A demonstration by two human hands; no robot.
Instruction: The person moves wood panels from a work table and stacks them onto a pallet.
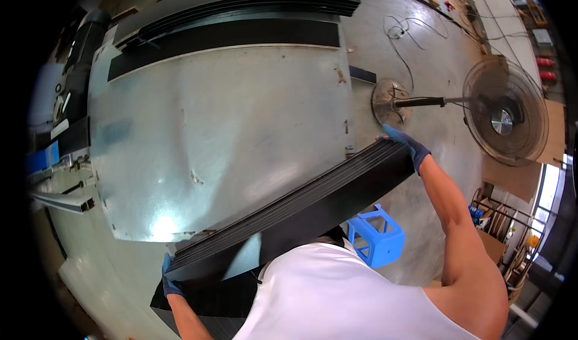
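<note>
Your left hand (170,280) and right hand (404,146) grip the ends of a black panel stack (295,210) at the edge of the metal table (223,135), whose middle is bare.

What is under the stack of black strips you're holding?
Beneath the stack of black strips, the metal-topped table edge shows at its upper side, a blue plastic stool and concrete floor lower right. Whatever lies directly below the stack's middle is covered.
</note>
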